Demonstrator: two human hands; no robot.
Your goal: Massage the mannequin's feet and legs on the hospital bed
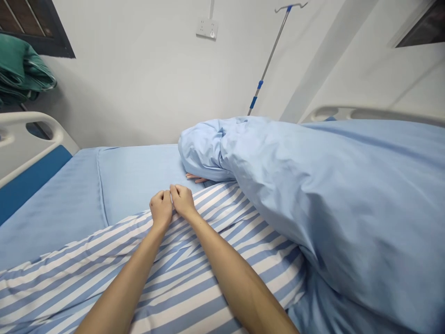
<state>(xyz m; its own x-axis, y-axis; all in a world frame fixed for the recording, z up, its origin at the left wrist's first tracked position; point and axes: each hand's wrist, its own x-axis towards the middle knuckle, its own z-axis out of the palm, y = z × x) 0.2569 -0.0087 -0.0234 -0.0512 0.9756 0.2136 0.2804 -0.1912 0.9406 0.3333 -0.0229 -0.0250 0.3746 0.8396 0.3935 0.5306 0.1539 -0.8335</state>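
A blue-and-white striped sheet [208, 278] lies across the near side of the bed, its far edge running beneath my fists. My left hand [162, 207] is closed on that edge. Close beside it, my right hand [182, 201] is also closed on the edge, the two fists almost touching. What lies inside the fingers is hidden. Just beyond my right hand, a few fingertips [196, 178] stick out from under a bunched light-blue quilt [295, 171]; whatever else is under it is covered. Light-blue bedding [142, 169] shows past my hands.
A white bed end panel [38, 123] with a blue insert stands at left, with folded green cloth [24, 69] above. Another bed rail [375, 112] is at right. An IV pole [271, 58] rises behind the quilt; a wall socket [207, 28] is on the wall.
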